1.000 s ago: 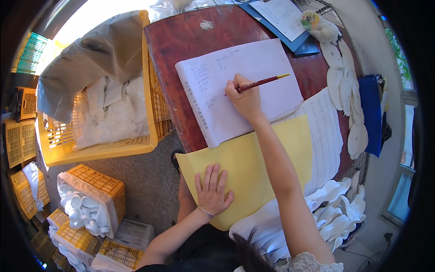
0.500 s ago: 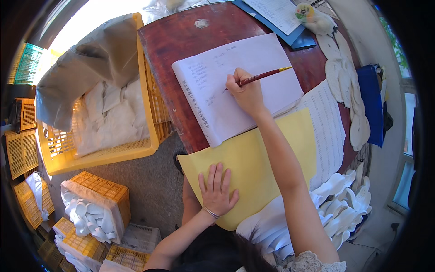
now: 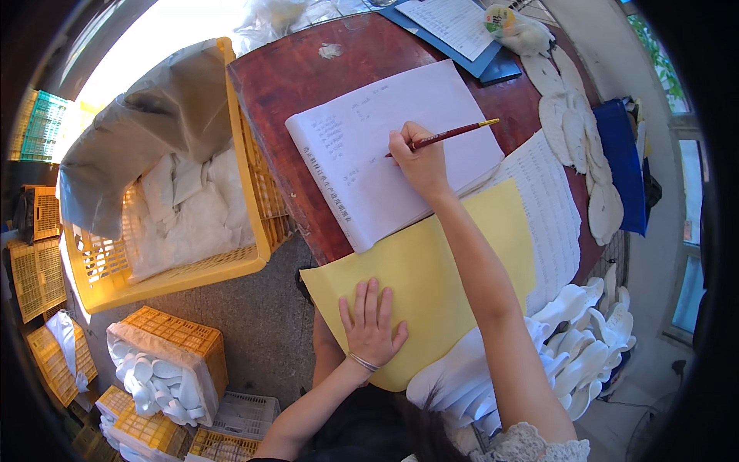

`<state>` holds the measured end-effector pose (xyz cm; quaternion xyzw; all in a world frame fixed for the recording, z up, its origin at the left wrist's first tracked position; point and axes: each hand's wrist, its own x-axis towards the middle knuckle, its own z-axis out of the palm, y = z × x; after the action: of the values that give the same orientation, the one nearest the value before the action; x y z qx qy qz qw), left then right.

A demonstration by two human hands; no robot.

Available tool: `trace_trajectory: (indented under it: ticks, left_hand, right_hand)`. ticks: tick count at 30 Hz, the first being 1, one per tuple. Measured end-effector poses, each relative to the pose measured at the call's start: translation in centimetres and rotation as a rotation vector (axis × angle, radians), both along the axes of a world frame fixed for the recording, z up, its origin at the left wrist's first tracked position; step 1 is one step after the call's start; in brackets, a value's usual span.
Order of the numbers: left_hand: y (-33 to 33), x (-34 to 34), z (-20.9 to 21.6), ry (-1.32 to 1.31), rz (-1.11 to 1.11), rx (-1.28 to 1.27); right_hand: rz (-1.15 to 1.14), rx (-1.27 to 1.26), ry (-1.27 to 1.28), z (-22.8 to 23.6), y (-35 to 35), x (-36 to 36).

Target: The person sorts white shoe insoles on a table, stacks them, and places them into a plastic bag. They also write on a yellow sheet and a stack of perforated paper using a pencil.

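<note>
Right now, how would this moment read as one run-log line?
left hand: flat on yellow sheet | right hand: gripping red pen, tip at notebook page | nearby: yellow crate left of table

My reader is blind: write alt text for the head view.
A person's right hand holds a dark red pen over a handwritten white page, the left hand spread on a yellow sheet. A yellow crate is left of the reddish table.

The left hand (image 3: 372,333) and right hand (image 3: 422,163) are bare, as are the forearms (image 3: 486,281). The left wrist is circled by thin bands (image 3: 364,363). The right arm is edged by a sleeve (image 3: 533,445) of pale, scalloped lace. Black cloth (image 3: 342,422) is worn lower down, partly overlapped by loose hair (image 3: 433,433).
</note>
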<state>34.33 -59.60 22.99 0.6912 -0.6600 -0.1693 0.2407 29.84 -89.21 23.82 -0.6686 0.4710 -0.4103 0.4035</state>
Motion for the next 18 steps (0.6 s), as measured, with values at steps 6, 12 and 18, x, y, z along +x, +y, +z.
trace_trajectory:
  ticks: [6, 12, 18]
  left_hand:
    - [0.1, 0.0, -0.1, -0.010, -0.010, 0.013]
    - [0.0, 0.0, -0.2, -0.008, -0.003, 0.003]
    - [0.1, -0.1, -0.2, -0.010, 0.004, -0.004]
  right_hand:
    - [0.072, -0.023, 0.096, 0.4, -0.2, 0.1]
    - [0.067, 0.026, 0.078, 0.1, -0.3, 0.3]
    - [0.078, -0.046, 0.171, -0.8, -0.6, 0.2]
